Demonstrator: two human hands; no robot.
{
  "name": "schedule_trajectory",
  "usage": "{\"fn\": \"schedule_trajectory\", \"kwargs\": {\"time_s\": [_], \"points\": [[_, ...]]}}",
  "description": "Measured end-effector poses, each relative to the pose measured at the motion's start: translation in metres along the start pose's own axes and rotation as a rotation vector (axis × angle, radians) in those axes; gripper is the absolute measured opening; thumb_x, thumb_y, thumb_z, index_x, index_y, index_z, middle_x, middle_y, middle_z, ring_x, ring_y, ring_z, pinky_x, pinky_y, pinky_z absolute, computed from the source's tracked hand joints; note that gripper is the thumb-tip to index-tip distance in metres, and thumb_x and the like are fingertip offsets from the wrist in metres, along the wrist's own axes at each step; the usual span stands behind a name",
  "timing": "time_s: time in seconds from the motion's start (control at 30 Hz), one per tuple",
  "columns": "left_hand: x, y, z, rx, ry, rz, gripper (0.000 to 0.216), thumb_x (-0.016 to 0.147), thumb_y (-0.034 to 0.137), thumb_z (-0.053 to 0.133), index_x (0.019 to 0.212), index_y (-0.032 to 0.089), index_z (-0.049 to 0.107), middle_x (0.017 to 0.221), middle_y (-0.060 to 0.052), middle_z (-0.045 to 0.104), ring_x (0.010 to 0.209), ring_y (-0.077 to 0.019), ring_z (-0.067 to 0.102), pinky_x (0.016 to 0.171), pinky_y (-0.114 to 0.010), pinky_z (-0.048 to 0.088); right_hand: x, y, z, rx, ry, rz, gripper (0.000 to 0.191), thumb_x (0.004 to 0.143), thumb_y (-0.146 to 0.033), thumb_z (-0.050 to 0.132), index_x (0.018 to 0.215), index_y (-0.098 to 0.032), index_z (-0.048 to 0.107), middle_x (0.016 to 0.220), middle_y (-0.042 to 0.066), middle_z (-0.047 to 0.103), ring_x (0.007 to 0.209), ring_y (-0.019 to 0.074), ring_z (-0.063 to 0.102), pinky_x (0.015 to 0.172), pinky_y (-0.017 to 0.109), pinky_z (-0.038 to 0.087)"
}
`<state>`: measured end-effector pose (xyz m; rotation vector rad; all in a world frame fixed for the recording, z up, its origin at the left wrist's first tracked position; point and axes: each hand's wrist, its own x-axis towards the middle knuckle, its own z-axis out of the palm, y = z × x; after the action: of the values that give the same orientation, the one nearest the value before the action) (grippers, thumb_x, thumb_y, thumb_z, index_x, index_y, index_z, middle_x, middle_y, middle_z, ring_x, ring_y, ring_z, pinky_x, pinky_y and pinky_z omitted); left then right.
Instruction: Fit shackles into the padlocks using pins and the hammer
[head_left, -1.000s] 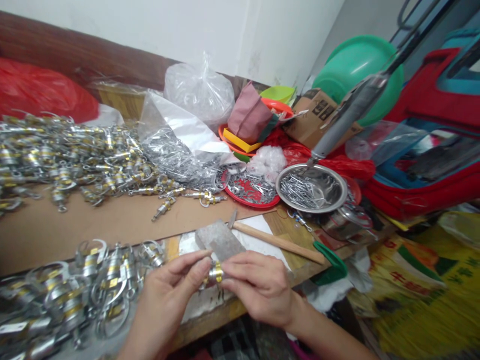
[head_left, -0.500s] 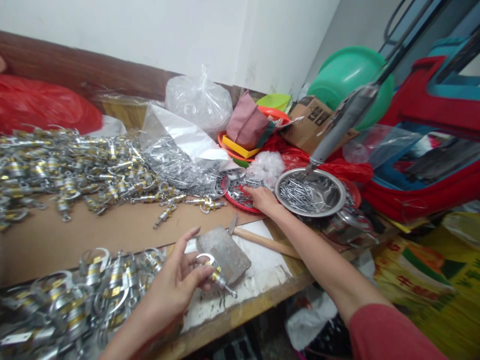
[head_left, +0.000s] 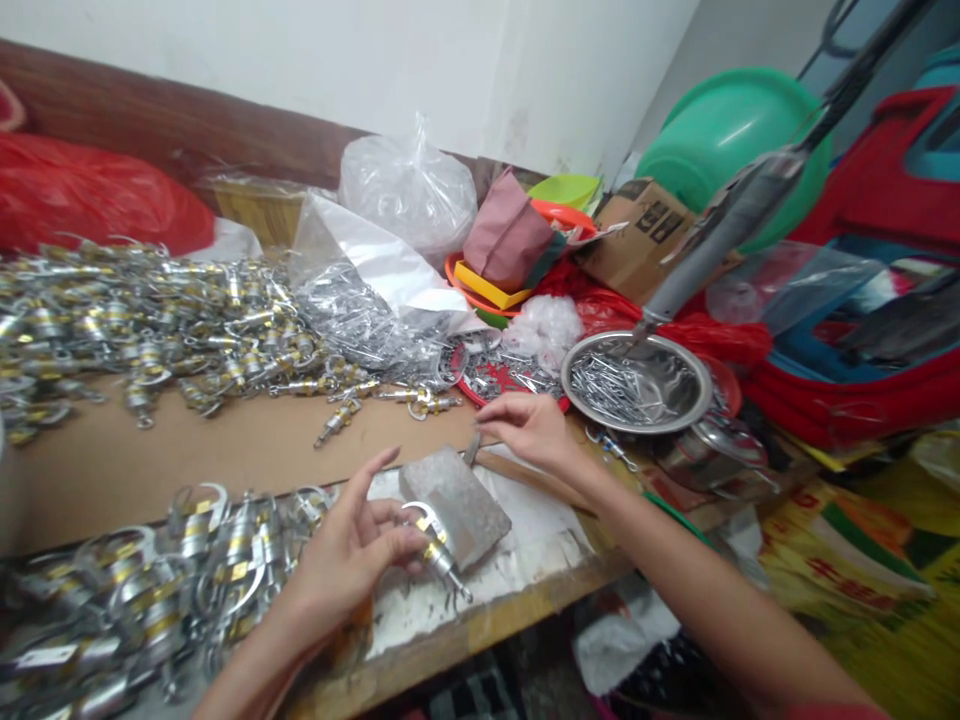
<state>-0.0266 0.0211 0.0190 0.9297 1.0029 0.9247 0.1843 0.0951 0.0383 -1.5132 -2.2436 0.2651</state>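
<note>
My left hand (head_left: 349, 550) is closed on a small silver metal hook fitting (head_left: 439, 553) with a curved arm and a yellow band, its eyelet end pointing down to the right. Just behind it lies a grey metal block (head_left: 469, 508) on white paper. My right hand (head_left: 536, 432) is pinched above the head of a hammer; whatever its fingertips hold is too small to make out. The hammer's wooden handle (head_left: 517, 472) passes beneath this hand. Behind the right hand sits a red dish (head_left: 471, 392) of small metal parts.
A steel bowl (head_left: 701, 398) of metal pins stands at the right. Similar fittings are heaped at the back left (head_left: 150, 320) and front left (head_left: 157, 590). A plastic bag of metal parts (head_left: 352, 315) lies behind the cardboard. A grey lever (head_left: 697, 240) slants over the bowl.
My right hand has pulled back from the red dish toward me and is now over the hammer, fingertips pinched. The left hand keeps its hold on the hook fitting. The view has shifted slightly.
</note>
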Motion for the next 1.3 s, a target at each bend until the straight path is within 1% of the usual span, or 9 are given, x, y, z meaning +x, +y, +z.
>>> {"fn": "schedule_trajectory", "kwargs": {"time_s": [0.13,0.2,0.47,0.67,0.8,0.9,1.07,1.17,1.3], "points": [[-0.001,0.0,0.001,-0.01,-0.02,0.007,0.083,0.063,0.018,0.068,0.131,0.02,0.021,0.063,0.005,0.061,0.054,-0.0145,0.06,0.054,-0.029,0.05,-0.049,-0.053,0.009,0.139,0.157,-0.427,0.024,0.082,-0.01,0.044,0.084,-0.015,0.067,0.078,0.006,0.067,0.073,0.0137,0.059,0.066,0.024,0.047],[-0.001,0.001,0.002,-0.014,-0.023,0.018,0.082,0.064,0.019,0.068,0.131,0.019,0.022,0.063,0.004,0.061,0.054,-0.0142,0.06,0.054,-0.029,0.049,-0.061,-0.068,0.013,0.062,0.19,-0.503,0.028,0.085,-0.009,0.038,0.089,-0.014,0.066,0.075,0.007,0.065,0.069,0.0157,0.056,0.061,0.027,0.045],[0.0,0.0,0.004,-0.045,-0.005,0.016,0.083,0.061,0.018,0.069,0.13,0.018,0.024,0.062,0.005,0.061,0.053,-0.0131,0.058,0.052,-0.027,0.05,-0.081,-0.084,0.023,-0.082,0.096,-0.283,0.025,0.086,-0.01,0.04,0.099,-0.013,0.06,0.083,0.009,0.06,0.076,0.0206,0.049,0.064,0.033,0.04],[0.0,-0.001,0.004,-0.048,-0.004,0.011,0.08,0.062,0.018,0.069,0.13,0.021,0.026,0.064,0.004,0.062,0.056,-0.0139,0.059,0.054,-0.028,0.05,-0.095,-0.092,0.028,-0.018,0.106,-0.106,0.043,0.079,-0.002,0.04,0.116,-0.02,0.053,0.092,0.008,0.057,0.084,0.0227,0.047,0.069,0.037,0.039],[-0.002,0.002,0.003,-0.01,0.004,0.009,0.079,0.063,0.019,0.068,0.13,0.02,0.026,0.064,0.004,0.062,0.056,-0.0146,0.06,0.054,-0.029,0.051,-0.089,-0.062,0.018,0.185,0.166,-0.129,0.04,0.084,-0.006,0.036,0.115,-0.023,0.054,0.096,0.006,0.055,0.089,0.0185,0.05,0.074,0.032,0.043],[-0.003,0.002,0.004,0.007,0.016,0.008,0.078,0.063,0.018,0.067,0.13,0.02,0.027,0.064,0.004,0.061,0.057,-0.0152,0.061,0.056,-0.031,0.052,-0.083,-0.02,0.008,0.036,0.242,0.02,0.033,0.086,-0.015,0.041,0.117,-0.02,0.052,0.102,0.009,0.054,0.095,0.02,0.051,0.079,0.034,0.043],[-0.002,0.002,0.004,0.01,0.017,0.017,0.08,0.063,0.022,0.068,0.13,0.02,0.026,0.063,0.004,0.062,0.055,-0.0157,0.061,0.055,-0.031,0.05,-0.085,0.022,-0.002,-0.308,-0.107,0.166,0.016,0.084,-0.025,0.049,0.093,-0.017,0.06,0.083,0.005,0.058,0.077,0.0199,0.057,0.068,0.03,0.044],[-0.001,0.001,0.004,0.01,0.017,0.01,0.081,0.062,0.021,0.068,0.131,0.02,0.026,0.063,0.004,0.062,0.056,-0.0159,0.062,0.056,-0.031,0.05,-0.09,0.013,-0.015,-0.296,0.031,0.152,0.017,0.084,-0.025,0.048,0.097,-0.018,0.058,0.089,0.005,0.06,0.077,0.0192,0.059,0.064,0.028,0.045],[-0.001,0.002,0.003,0.006,0.005,0.009,0.084,0.061,0.021,0.069,0.132,0.02,0.024,0.064,0.003,0.063,0.056,-0.0163,0.062,0.056,-0.031,0.051,-0.1,-0.014,-0.037,-0.059,0.273,-0.065,0.035,0.085,-0.02,0.048,0.12,-0.025,0.049,0.104,0.004,0.062,0.09,0.0169,0.059,0.076,0.027,0.046]]}}
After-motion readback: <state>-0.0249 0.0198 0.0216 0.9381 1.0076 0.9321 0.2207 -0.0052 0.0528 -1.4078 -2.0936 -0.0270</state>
